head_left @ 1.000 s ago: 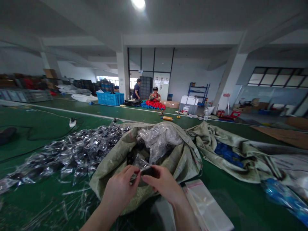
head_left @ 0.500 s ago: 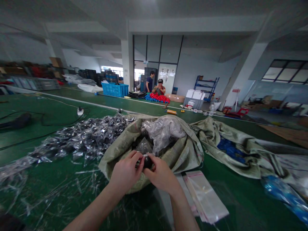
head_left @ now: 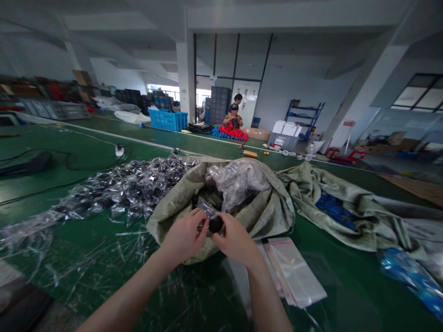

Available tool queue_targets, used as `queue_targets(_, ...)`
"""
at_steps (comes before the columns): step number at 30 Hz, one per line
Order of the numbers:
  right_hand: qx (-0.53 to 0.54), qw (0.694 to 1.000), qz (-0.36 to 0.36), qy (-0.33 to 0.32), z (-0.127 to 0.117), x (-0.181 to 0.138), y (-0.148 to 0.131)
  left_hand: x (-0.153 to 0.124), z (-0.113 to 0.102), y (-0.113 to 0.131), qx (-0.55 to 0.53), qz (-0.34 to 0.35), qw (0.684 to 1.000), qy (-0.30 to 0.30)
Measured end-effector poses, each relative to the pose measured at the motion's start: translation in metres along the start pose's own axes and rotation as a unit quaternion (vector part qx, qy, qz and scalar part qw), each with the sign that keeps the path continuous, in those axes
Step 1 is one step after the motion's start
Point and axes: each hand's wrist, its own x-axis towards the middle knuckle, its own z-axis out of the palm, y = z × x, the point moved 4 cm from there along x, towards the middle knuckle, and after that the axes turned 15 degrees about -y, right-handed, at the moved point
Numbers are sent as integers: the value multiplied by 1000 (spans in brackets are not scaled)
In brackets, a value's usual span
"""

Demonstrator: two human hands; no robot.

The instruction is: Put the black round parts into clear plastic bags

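Note:
Both hands meet over the near rim of an open woven sack [head_left: 273, 221]. In my right hand [head_left: 235, 237], closed with thumb and fingers, is a round black ball-like piece [head_left: 215, 224]. My left hand [head_left: 187, 233] pinches a clear plastic bag [head_left: 206, 207] right beside that piece; its opening is hard to make out. Inside the sack lies crumpled clear plastic [head_left: 238, 180] with dark items beneath. To the left spreads a heap of black pieces in clear bags [head_left: 138, 184]. A stack of flat clear bags [head_left: 296, 272] lies at the right on the green floor.
Another woven sack [head_left: 367, 230] with blue items [head_left: 334, 210] stands at the right, near blue bagged pieces [head_left: 411, 274]. Plastic strips litter the floor at left. Farther back are a blue crate [head_left: 168, 120], two people [head_left: 235, 117] and a red and blue pile [head_left: 230, 133].
My hands stay together at the sack, with the black piece a little lower in the left hand's reach and the clear bag tilted. The view has shifted slightly; the standing person moved right, behind the seated one.

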Motion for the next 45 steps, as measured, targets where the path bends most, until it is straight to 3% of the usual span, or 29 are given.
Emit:
queue_targets(7, -17, 999, 31, 10, -2, 0, 2, 1, 2, -5, -65, -36, 997, -16)
queue_targets(15, -11, 1000, -2, -1, 2, 4, 4, 4, 7, -10, -136, -83, 986, -48)
queue_targets(25, 74, 994, 69, 48, -5, 9, 14, 16, 17, -23, -227, -133, 964, -42)
queue_targets(33, 174, 980, 63, 73, -3, 15, 33, 28, 22, -31, -251, -148, 955, -49)
queue_targets(40, 151, 985, 64, 44, -1, 25, 36, 36, 17, -39, -259, -165, 949, -71)
queue_targets(45, 58, 990, 128, 27, -7, 36, 28, 39, 20, -48, -253, -165, 949, -92)
